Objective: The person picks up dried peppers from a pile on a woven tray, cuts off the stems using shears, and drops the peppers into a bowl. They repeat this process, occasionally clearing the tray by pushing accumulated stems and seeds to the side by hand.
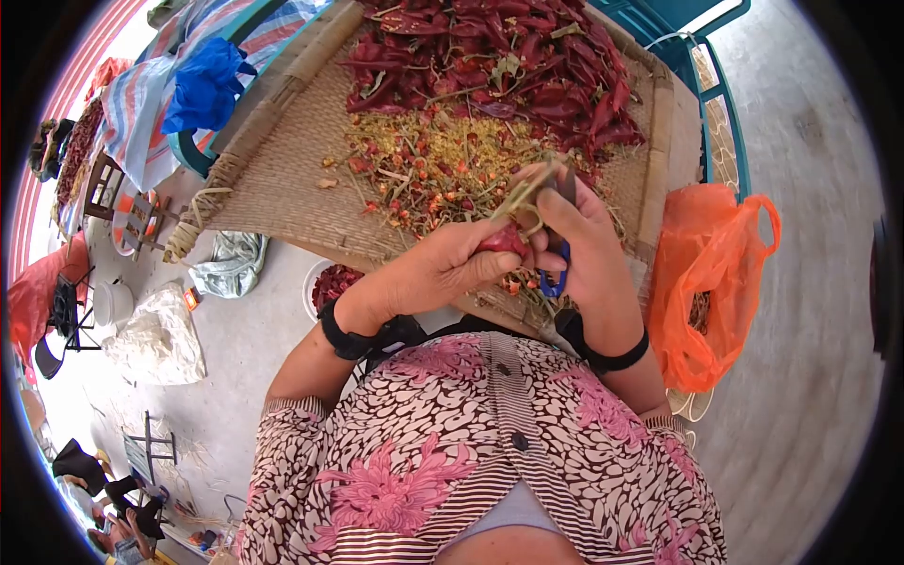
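Note:
Over the near edge of a woven mat (273, 188), my left hand (452, 264) is closed round a dried red chili (507, 241), whose pale stems point up and to the right. My right hand (584, 226) holds scissors with blue handles (556, 273); their dark blades are beside the stems. Between the two hands the fingers nearly touch. Beyond them lie yellow seeds and chili scraps (452, 151) on the mat, and farther back a large heap of dried red chilies (490, 56).
An orange plastic bag (702, 292) hangs at the right of the mat. A white bowl of red pieces (311, 292) stands below its near edge. Blue plastic (207, 87) lies over the teal frame (193, 155). At the lower left a person (118, 532) is partly visible.

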The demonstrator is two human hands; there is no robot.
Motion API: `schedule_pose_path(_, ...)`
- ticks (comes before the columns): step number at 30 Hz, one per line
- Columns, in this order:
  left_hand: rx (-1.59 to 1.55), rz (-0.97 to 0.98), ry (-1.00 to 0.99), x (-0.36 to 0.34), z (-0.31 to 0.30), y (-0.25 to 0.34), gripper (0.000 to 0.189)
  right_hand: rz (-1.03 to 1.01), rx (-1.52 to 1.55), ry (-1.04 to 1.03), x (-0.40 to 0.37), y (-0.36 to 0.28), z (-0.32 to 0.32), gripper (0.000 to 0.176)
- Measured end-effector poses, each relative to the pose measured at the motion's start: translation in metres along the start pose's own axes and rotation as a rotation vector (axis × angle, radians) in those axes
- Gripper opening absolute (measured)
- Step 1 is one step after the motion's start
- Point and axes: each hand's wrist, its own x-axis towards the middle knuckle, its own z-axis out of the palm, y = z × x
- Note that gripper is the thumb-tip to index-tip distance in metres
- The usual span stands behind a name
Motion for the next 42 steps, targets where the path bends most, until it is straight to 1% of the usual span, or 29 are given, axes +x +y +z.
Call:
schedule_pose_path(2,0.058,-0.138,-0.049,-0.005,-0.009,0.007,0.031,-0.023,0.011,-0.015,-0.004,0.000,0.000,0.035)
schedule_pose_path(3,0.088,-0.208,-0.072,-0.007,-0.012,0.009,0.031,-0.015,-0.072,-0.026,-0.006,0.000,-0.001,0.038)
schedule_pose_path(5,0.114,-0.197,-0.051,-0.009,-0.015,0.006,0.031,-0.001,-0.240,-0.047,-0.009,0.000,-0.002,0.043)
schedule_pose_path(6,0.125,-0.191,-0.043,-0.010,-0.015,0.005,0.031,0.028,-0.211,-0.021,-0.008,0.000,-0.001,0.042)
schedule_pose_path(8,0.146,-0.159,0.050,-0.010,-0.013,0.003,0.031,0.082,-0.154,0.032,-0.005,0.002,0.001,0.042)
schedule_pose_path(11,0.083,-0.161,0.150,-0.010,-0.008,0.001,0.028,0.063,-0.183,0.056,-0.006,0.007,0.000,0.034)
schedule_pose_path(13,-0.002,-0.173,0.230,-0.010,-0.005,-0.003,0.025,-0.371,-0.502,0.037,0.004,0.020,-0.006,0.029)
schedule_pose_path(15,-0.093,-0.172,0.335,-0.007,-0.004,-0.005,0.022,-0.720,-0.813,0.029,0.011,0.022,-0.005,0.024)
schedule_pose_path(17,-0.143,-0.220,0.291,-0.006,-0.004,0.000,0.021,-0.979,-1.122,0.037,0.011,0.015,0.001,0.019)
schedule_pose_path(20,-0.274,-0.262,0.241,-0.007,-0.003,-0.003,0.021,-0.966,-1.234,0.095,0.008,0.016,0.005,0.015)
schedule_pose_path(21,-0.326,-0.270,0.225,-0.006,-0.003,-0.005,0.020,-0.984,-1.189,0.088,0.010,0.014,0.006,0.011)
schedule_pose_path(24,-0.315,-0.300,0.163,-0.006,-0.007,0.003,0.020,-0.257,-0.481,0.173,-0.002,0.015,0.016,0.017)
schedule_pose_path(25,-0.337,-0.288,0.151,-0.006,-0.008,0.000,0.020,-0.205,-0.348,0.148,0.000,0.016,0.017,0.022)
schedule_pose_path(28,-0.378,-0.275,0.116,-0.006,-0.013,-0.008,0.021,-0.011,-0.005,0.060,0.000,0.020,0.008,0.017)
schedule_pose_path(31,-0.345,-0.315,0.096,-0.008,-0.014,-0.008,0.022,0.120,0.396,0.023,0.000,0.031,0.002,0.014)
schedule_pose_path(33,-0.279,-0.343,0.100,-0.009,-0.015,-0.006,0.022,0.194,0.480,-0.034,0.001,0.036,-0.007,0.013)
schedule_pose_path(37,-0.322,-0.354,0.017,-0.012,-0.022,-0.016,0.024,0.357,0.644,-0.069,0.002,0.040,-0.014,0.013)
schedule_pose_path(40,-0.337,-0.349,-0.050,-0.012,-0.027,-0.018,0.024,0.469,0.772,-0.156,0.005,0.043,-0.018,0.013)
schedule_pose_path(42,-0.309,-0.344,-0.059,-0.010,-0.026,-0.012,0.022,0.289,0.594,-0.099,-0.001,0.038,-0.012,0.015)
